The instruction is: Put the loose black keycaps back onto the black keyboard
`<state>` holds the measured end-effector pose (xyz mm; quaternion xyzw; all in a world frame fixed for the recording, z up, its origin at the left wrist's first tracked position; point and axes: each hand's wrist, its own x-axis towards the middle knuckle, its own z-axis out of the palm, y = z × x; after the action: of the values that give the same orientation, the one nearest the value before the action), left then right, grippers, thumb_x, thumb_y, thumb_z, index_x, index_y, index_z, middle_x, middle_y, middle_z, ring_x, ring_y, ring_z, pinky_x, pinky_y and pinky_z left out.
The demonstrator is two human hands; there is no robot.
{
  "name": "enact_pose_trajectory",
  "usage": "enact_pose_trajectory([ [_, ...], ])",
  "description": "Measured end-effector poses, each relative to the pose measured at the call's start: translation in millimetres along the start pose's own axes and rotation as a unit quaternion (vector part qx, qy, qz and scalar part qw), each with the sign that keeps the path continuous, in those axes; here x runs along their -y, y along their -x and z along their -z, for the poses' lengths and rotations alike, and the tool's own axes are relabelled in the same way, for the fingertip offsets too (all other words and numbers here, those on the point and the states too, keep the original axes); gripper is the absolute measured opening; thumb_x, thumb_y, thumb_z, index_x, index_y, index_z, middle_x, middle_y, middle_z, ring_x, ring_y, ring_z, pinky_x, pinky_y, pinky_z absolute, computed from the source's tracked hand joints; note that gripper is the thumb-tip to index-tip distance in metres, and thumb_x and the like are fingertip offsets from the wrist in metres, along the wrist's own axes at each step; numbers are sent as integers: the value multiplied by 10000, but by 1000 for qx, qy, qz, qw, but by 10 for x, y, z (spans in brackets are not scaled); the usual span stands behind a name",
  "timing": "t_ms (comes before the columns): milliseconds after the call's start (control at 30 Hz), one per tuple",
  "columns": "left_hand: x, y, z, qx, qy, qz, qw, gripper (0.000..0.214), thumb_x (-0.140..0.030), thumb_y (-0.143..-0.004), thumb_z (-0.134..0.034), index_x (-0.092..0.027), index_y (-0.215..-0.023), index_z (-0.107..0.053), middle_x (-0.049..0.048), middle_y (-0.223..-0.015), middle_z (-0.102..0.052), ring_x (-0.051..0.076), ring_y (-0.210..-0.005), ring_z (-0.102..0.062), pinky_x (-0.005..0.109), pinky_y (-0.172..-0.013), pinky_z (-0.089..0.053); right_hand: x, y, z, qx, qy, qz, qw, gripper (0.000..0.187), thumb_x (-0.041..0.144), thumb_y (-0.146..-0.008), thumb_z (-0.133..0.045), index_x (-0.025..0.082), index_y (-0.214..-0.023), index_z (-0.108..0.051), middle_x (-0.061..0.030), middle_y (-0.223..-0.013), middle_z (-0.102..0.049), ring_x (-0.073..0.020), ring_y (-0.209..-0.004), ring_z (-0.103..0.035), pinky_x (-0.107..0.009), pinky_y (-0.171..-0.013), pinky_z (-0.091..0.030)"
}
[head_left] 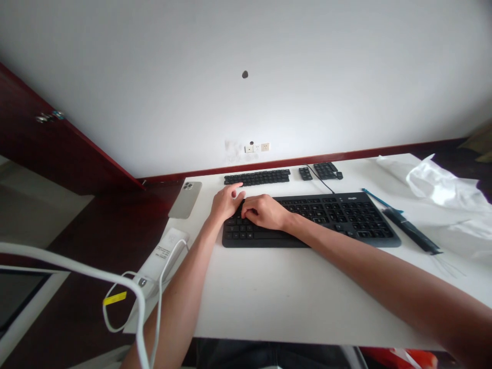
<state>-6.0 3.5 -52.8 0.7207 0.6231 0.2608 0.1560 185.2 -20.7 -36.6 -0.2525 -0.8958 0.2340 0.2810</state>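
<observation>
Keyboard (338,218), black and full-sized, lies flat near the middle of the white worktop (292,292), square to me so both hands reach its left end. My left hand (226,202) rests on the top-left corner with fingers (235,186) loosely spread, gripping nothing, apparently to steady the board. My right hand (265,211) curls down over the keys just beside it; whether those fingers pinch anything I cannot tell. Rows of loose keycaps (257,177) lie behind, laid out in order, with a phone (186,199) off to the left.
</observation>
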Motion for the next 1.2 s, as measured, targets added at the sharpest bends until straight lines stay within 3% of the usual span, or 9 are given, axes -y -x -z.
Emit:
enact_pose_trajectory([
  [133,3,18,9,-23,25,8,999,282,-343,-893,-622,-277,-1134,-753,11,-811,-699,173,-727,-611,284,-724,-458,1,-4,5,-2,1,5,1000,292,-16,-805,-538,190,-825,-743,-5,-870,-727,-150,-794,-646,-255,-804,-469],
  [433,-57,49,15,-70,15,17,997,95,-268,-846,-656,-248,-895,-736,36,-1004,-739,166,-752,-617,287,-739,-464,10,-5,9,0,-2,-4,1000,299,-21,-806,-533,192,-816,-743,-3,-863,-725,-152,-795,-648,-254,-803,-465],
  [600,-90,55,54,-59,28,49,997,72,-281,-845,-657,-261,-823,-723,8,-900,-773,182,-705,-626,300,-705,-443,11,-6,16,-2,0,-4,1000,295,-20,-806,-535,190,-813,-743,-3,-855,-726,-149,-781,-642,-249,-791,-461],
  [967,-57,31,47,-46,45,63,996,219,-207,-831,-627,-273,-995,-755,9,-927,-775,172,-699,-619,285,-693,-447,15,-13,21,5,0,-4,1000,300,-22,-806,-529,187,-820,-745,-10,-869,-729,-145,-781,-647,-252,-802,-465],
  [1100,-51,41,25,-33,63,3,997,239,-268,-898,-586,-279,-1055,-765,15,-1011,-766,152,-680,-600,275,-701,-472,10,-6,2,-6,-1,-3,1000,296,-15,-812,-531,188,-820,-746,-5,-858,-733,-145,-780,-648,-246,-792,-463],
  [1200,-32,36,6,-25,71,-35,997,268,-260,-920,-547,-268,-1069,-770,29,-1091,-759,151,-701,-613,276,-731,-495,-12,4,6,-63,31,-45,997,272,14,-844,-536,183,-848,-750,-16,-882,-739,-146,-775,-637,-247,-780,-454],
])
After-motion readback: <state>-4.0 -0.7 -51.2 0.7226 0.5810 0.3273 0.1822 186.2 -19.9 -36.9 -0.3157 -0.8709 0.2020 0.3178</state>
